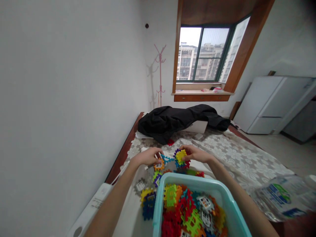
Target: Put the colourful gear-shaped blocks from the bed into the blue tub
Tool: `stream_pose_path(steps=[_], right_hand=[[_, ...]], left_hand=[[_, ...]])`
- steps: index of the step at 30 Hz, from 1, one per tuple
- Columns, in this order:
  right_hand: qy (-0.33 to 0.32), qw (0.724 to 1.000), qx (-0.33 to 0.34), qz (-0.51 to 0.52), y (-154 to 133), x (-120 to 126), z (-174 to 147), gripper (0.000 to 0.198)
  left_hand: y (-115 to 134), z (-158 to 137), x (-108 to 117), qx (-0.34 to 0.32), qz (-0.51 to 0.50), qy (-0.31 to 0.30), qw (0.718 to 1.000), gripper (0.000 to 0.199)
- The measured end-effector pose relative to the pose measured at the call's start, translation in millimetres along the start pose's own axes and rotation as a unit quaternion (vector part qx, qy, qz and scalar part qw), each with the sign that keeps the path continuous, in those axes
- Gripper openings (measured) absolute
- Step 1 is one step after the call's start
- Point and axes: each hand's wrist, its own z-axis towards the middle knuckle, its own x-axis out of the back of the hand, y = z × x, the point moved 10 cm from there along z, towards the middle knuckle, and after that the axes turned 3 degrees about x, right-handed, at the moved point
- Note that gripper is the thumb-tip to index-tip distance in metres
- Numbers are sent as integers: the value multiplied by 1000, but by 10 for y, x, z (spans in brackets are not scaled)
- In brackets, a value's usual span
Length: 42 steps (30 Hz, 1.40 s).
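My left hand [149, 156] is closed at an orange interlocking plastic building piece [159, 164] with a white window insert. A light-blue piece [167, 158] lies right by its fingertips. In my right hand [196, 154] is a small block of joined building pieces [181, 158], with a yellow face towards me and purple, blue and red edges. Below both hands stands a light-turquoise plastic tub [195, 178], holding many loose pieces such as a lime-green one [193, 222] and a red one [185, 204].
Loose pieces lie left of the tub, among them a grey one [140, 185] and a dark-blue one [149, 205]. Black cloth [177, 117] is heaped at the back on the floral cover [237, 151]. A large clear plastic bottle [286, 196] lies at the right.
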Motion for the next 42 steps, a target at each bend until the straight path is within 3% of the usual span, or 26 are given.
stream_pose_path(steps=[7,10,13,16,21,26,31,34,38,42], right_hand=[[74,992,6,102,-62,263,-108,53],[127,976,34,176,-143,386,-176,55],[135,960,56,238,-253,417,-245,61],[87,966,54,235,-423,325,-324,63],[-98,991,28,86,-852,-124,-578,50],[-232,969,7,-81,-1162,-576,-831,50],[-249,949,30,-193,-1184,-767,-806,50],[-272,944,1,-186,-1051,-862,-791,54],[-291,950,-35,-111,-1038,-921,-815,57],[-232,971,4,-47,-1092,-655,-670,47]], left_hand=[[106,-14,136,-19,-51,45,997,34],[95,-15,231,-30,-110,73,991,36],[95,-20,341,-46,-145,104,983,37],[149,-60,437,-57,-185,120,974,38],[493,-289,568,-89,-222,129,962,38],[972,-579,385,-104,-233,21,967,40],[1270,-801,9,-103,-174,-127,971,32],[1287,-838,-167,-91,-143,-175,970,34],[1340,-895,-306,-92,-182,-237,950,43],[1341,-905,-229,-100,-175,-233,951,46]])
